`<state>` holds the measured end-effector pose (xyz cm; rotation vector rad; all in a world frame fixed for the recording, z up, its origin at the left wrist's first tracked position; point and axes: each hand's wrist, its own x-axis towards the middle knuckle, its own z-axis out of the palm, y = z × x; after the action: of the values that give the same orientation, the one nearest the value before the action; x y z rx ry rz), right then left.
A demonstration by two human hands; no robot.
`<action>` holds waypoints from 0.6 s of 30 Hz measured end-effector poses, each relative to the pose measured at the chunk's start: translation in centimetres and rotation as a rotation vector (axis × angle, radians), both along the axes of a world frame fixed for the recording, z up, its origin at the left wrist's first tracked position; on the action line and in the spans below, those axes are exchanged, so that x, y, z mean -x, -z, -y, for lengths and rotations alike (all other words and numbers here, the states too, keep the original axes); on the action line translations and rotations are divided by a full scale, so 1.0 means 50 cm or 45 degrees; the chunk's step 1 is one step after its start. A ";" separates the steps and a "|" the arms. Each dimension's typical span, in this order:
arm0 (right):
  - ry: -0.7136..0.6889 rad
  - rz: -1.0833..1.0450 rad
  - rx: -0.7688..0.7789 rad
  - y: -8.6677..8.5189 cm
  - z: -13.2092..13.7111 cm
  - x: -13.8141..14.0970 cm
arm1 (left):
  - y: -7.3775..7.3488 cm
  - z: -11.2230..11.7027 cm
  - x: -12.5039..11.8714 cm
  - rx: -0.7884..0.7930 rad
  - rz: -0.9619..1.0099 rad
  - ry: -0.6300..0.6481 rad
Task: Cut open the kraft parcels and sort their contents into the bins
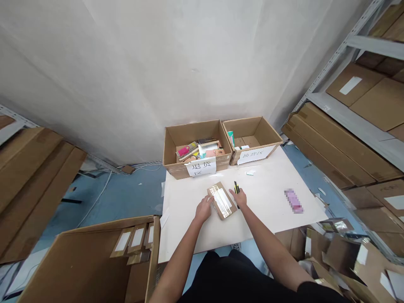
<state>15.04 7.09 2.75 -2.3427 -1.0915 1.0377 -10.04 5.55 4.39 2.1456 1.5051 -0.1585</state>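
Note:
A small cardboard box [222,201] lies flat and turned at an angle on the white table [261,219]. Clear tape and a white label cover part of its top. My left hand [203,208] grips the box along its left edge, the fingertips reaching onto its top. In my right hand [239,198], just right of the box, is a black and yellow utility knife [236,187], its front end pointing away from me. The fingers are closed round the knife; whether its blade is out is too small to tell.
Two open cartons with paper signs stand at the table's back: the left carton [172,171] holds assorted packages, the right carton [271,131] a few small boxes. A blurred pink item [293,201] lies at right. A large carton [107,225] stands left; discarded boxes [342,254] pile up right.

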 end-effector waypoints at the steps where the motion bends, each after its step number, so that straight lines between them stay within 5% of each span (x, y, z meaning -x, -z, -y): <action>1: -0.066 0.051 0.025 0.004 0.032 -0.002 | -0.002 -0.018 -0.011 -0.023 -0.023 0.064; 6: -0.208 0.113 0.182 0.031 0.123 -0.021 | 0.008 -0.071 -0.073 0.028 -0.144 0.382; 13: -0.026 0.168 0.068 0.000 -0.001 -0.149 | 0.043 0.001 -0.232 -0.022 -0.361 -0.037; 18: -0.031 -0.251 0.046 0.020 0.050 -0.232 | 0.065 0.041 -0.287 -0.110 -0.349 -0.149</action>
<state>26.63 4.61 1.76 -2.2035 -1.0361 1.2765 4.30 3.51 1.16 2.1638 1.8170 -0.3646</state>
